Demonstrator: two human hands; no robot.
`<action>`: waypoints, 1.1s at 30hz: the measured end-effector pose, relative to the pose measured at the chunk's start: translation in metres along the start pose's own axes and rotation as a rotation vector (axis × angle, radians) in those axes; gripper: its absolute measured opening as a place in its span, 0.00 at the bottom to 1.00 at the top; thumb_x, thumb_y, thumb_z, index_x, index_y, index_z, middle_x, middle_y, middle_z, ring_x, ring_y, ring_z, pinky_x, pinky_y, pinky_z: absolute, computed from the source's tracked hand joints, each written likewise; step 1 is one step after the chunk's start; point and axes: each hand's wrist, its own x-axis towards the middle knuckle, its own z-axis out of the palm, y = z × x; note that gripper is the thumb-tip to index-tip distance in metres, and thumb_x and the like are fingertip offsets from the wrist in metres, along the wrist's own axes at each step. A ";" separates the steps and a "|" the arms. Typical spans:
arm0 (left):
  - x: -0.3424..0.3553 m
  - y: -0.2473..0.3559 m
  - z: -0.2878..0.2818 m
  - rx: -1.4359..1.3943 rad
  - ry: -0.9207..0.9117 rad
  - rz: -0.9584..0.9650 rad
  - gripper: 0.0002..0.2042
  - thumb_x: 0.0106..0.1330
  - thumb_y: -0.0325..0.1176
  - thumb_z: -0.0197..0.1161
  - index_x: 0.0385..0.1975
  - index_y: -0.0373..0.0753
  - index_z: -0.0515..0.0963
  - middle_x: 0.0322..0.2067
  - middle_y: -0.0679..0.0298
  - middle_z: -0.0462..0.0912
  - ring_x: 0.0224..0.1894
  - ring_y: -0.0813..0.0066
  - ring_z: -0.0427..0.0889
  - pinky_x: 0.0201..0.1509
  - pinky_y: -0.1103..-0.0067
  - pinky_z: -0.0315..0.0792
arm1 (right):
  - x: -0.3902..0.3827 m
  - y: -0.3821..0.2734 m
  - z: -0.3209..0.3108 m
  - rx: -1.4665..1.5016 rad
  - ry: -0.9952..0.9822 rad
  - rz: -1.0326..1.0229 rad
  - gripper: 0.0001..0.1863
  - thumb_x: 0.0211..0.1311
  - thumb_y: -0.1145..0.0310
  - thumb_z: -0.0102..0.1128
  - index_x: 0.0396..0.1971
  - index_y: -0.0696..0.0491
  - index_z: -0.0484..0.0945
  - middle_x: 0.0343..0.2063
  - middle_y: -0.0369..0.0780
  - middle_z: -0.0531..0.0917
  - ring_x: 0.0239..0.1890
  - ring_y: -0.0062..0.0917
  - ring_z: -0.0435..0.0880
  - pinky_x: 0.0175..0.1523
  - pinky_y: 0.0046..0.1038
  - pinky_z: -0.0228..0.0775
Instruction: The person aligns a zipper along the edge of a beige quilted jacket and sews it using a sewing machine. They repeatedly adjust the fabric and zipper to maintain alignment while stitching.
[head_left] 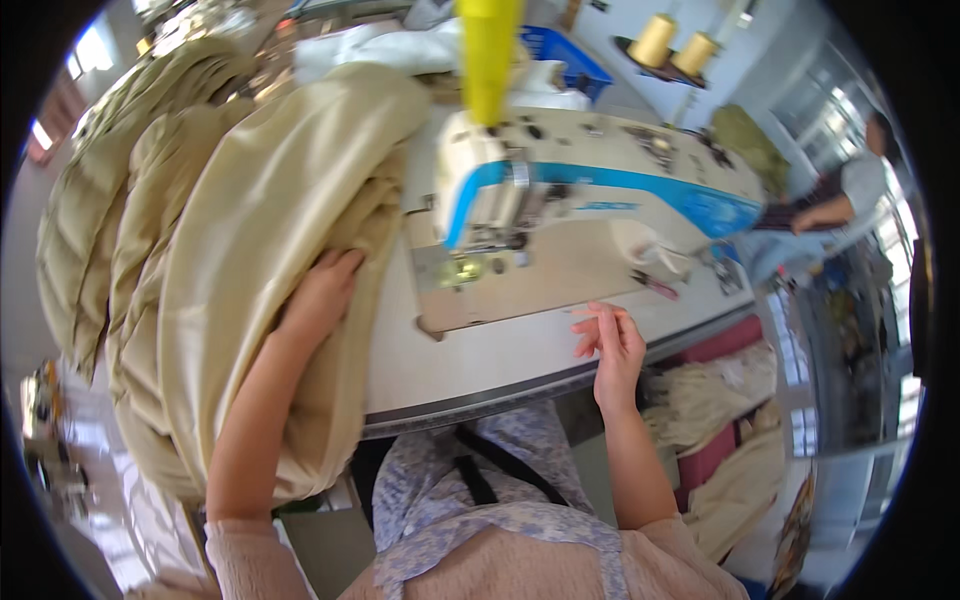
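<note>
My left hand (325, 290) lies in a fold of a large heap of beige fabric (260, 210) at the table's left side. Its fingers curl into the cloth, and the thumb is hidden. My right hand (613, 345) hovers over the front edge of the white sewing table (400, 380), fingers loosely bent and apart, with nothing visible in them. Between and beyond both hands stands a white and blue sewing machine (600, 175). No cloth shows under its needle area, which is blurred. A small pink-handled tool (655, 285), perhaps thread snips, rests near the machine's right end.
A yellow upright post (490, 60) rises in front of the machine head. Thread cones (653, 42) stand at the back right, a blue crate (570, 62) behind. More beige cloth (735, 480) hangs below the table at right. Another person (860, 185) is at far right.
</note>
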 end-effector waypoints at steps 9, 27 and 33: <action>0.009 -0.027 0.046 -0.033 0.068 0.178 0.13 0.66 0.24 0.64 0.50 0.38 0.79 0.41 0.52 0.83 0.41 0.54 0.85 0.46 0.65 0.79 | 0.111 0.036 -0.254 -0.360 0.409 0.191 0.22 0.74 0.54 0.61 0.33 0.60 0.86 0.25 0.39 0.86 0.17 0.17 0.76 0.20 0.21 0.64; 0.013 -0.032 0.060 0.171 0.268 0.081 0.05 0.64 0.24 0.64 0.37 0.35 0.76 0.40 0.52 0.82 0.42 0.47 0.83 0.45 0.60 0.76 | 0.101 0.015 -0.192 -1.047 0.341 0.028 0.14 0.71 0.60 0.59 0.35 0.57 0.83 0.15 0.35 0.79 0.22 0.22 0.83 0.25 0.25 0.69; 0.003 -0.041 0.059 -0.413 0.308 -0.046 0.05 0.70 0.20 0.60 0.43 0.30 0.76 0.37 0.51 0.83 0.40 0.58 0.83 0.49 0.70 0.76 | -0.014 -0.009 -0.007 -0.337 -0.508 0.152 0.17 0.77 0.57 0.56 0.45 0.57 0.85 0.25 0.35 0.86 0.25 0.16 0.82 0.32 0.21 0.74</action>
